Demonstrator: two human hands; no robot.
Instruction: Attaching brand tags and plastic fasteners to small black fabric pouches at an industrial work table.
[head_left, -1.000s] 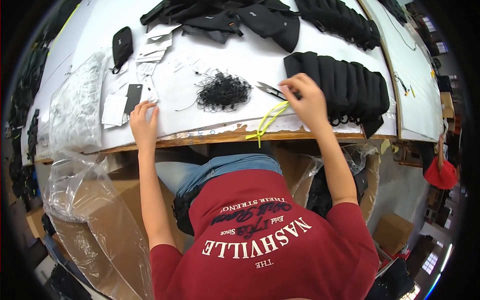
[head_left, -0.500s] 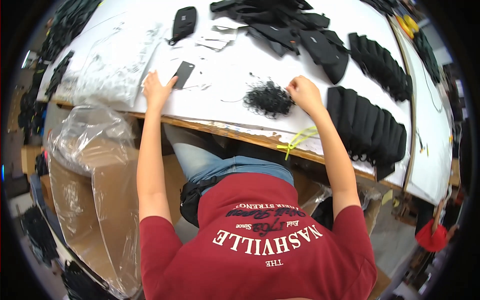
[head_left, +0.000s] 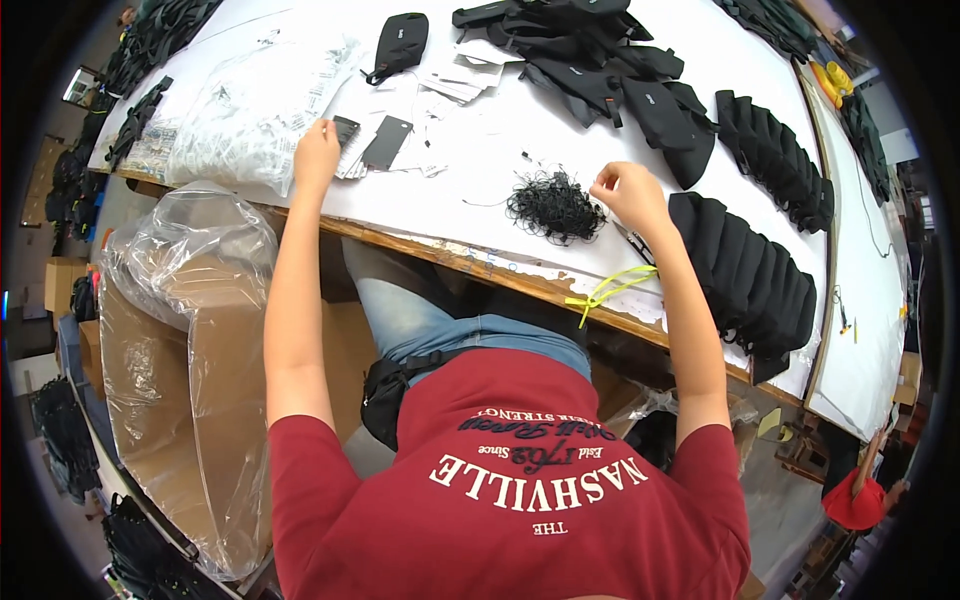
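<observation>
Head view: two bare hands are held well apart over a white-topped table (head_left: 420, 205). By the left hand (head_left: 318, 150), the fingers are bent and brought close together at a fan of dark-topped cards (head_left: 346, 130); whether a card is gripped cannot be told. Just to the right of these, a dark gray card (head_left: 388, 143) is laid flat over paler ones. On the other side, a bulky clear plastic bag (head_left: 250, 120) is set near the table edge.

The right hand (head_left: 632, 195) is raised just beside a tangle of thin black cords (head_left: 553, 207), which is heaped on the tabletop between the two hands. Its thumb and forefinger are drawn near each other; whether a cord is pinched between them cannot be made out. Beneath the right wrist, scissors (head_left: 634, 242) are partly hidden, and a loop of yellow cord (head_left: 583, 303) is seen at the table edge.

Farther right, black pouches (head_left: 745, 270) are lined up in a tight row. At the back, white cards (head_left: 468, 76) are stacked loosely between a single black pouch (head_left: 403, 43) and a pile of black fabric pieces (head_left: 590, 60).
</observation>
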